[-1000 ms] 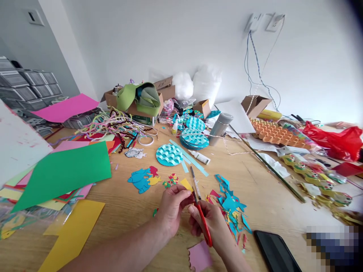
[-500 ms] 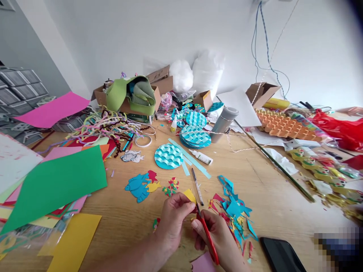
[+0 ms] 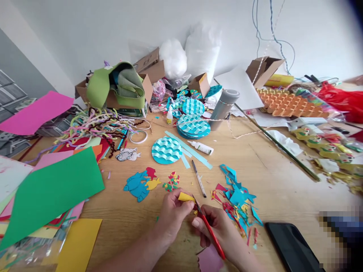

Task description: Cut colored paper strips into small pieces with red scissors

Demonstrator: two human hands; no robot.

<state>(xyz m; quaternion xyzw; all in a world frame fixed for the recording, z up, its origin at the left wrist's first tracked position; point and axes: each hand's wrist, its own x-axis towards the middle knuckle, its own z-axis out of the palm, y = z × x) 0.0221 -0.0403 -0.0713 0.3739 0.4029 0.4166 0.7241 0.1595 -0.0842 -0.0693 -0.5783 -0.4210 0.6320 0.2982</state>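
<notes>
Near the lower middle of the wooden table (image 3: 124, 228), the left hand (image 3: 173, 217) pinches 1 slip of yellow paper (image 3: 185, 197) between thumb and fingers. The right hand (image 3: 222, 223) is wrapped around the red-handled scissors (image 3: 210, 231), blades angled up and left at the slip's right end. Wide wood shows to the left, from the forearm over to the yellow sheet (image 3: 81, 241); the right side is tighter — blue and red scraps (image 3: 239, 194) near the hand, then a phone (image 3: 292, 245). Just beyond the hands lies a pen (image 3: 199, 179), with cut paper fish (image 3: 137, 185) to its left. A pink piece (image 3: 211, 259) with a scalloped left edge sits partly beneath the right hand. 2 bottles bear labels: the white bottle (image 3: 202, 147) on its side and the small upright bottle (image 3: 169, 116) — both too tiny to read.
</notes>
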